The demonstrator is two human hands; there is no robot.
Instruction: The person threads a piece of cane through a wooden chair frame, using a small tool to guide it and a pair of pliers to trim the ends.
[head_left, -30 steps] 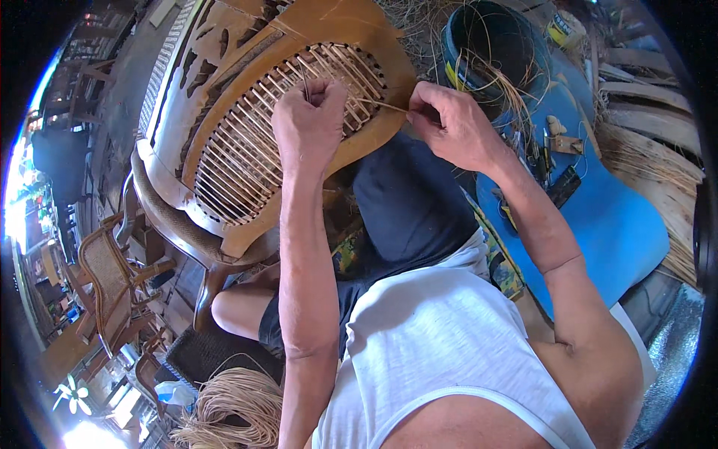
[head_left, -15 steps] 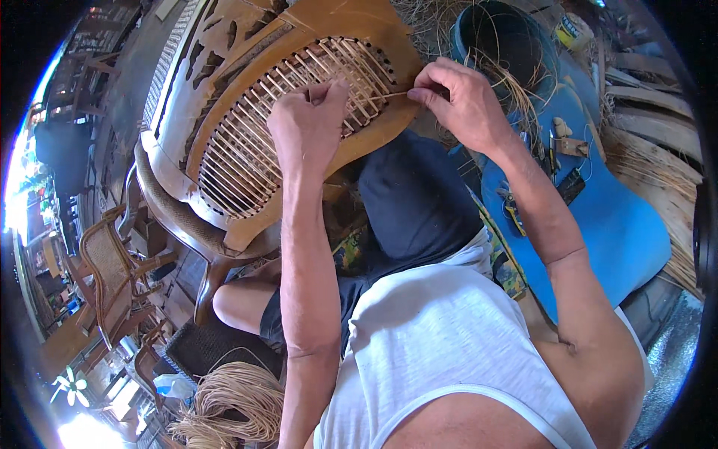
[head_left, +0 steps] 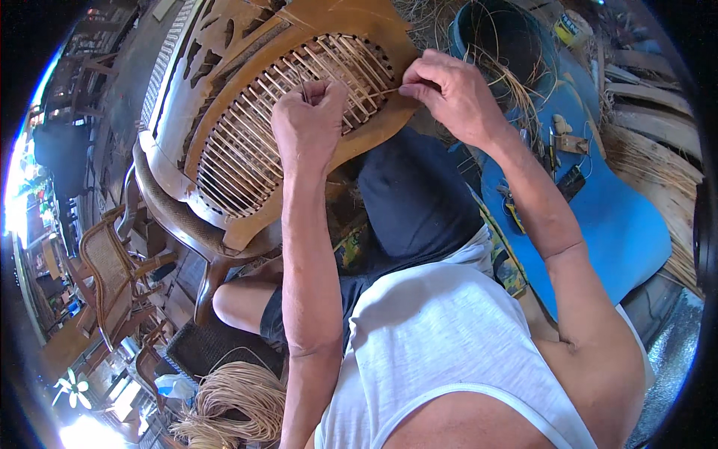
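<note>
A wooden chair frame (head_left: pixel 410 41) lies tilted ahead of me, its oval opening strung with rows of pale cane strands (head_left: pixel 243 153). Small holes run round the opening's edge. My right hand (head_left: pixel 458 97) is at the opening's right end, thumb and forefinger pinched on a thin cane strand (head_left: pixel 383 93) that stretches left over the woven rows. Above the middle of the weave, my left hand (head_left: pixel 308 127) is closed in a pinch. A thin dark sliver shows at its fingertips, too small to name; the fingers hide the rest.
On the right, a blue plastic seat (head_left: pixel 613 228) bears small hand tools (head_left: pixel 572 183). Behind it stands a dark teal bucket (head_left: pixel 465 34) with loose cane strands. A coil of cane (head_left: pixel 243 400) lies at lower left, near a cane-backed chair (head_left: pixel 108 266).
My right hand has shifted slightly left and up, still pinching the strand. The left hand has turned a little, and a thin dark sliver now shows at its fingertips.
</note>
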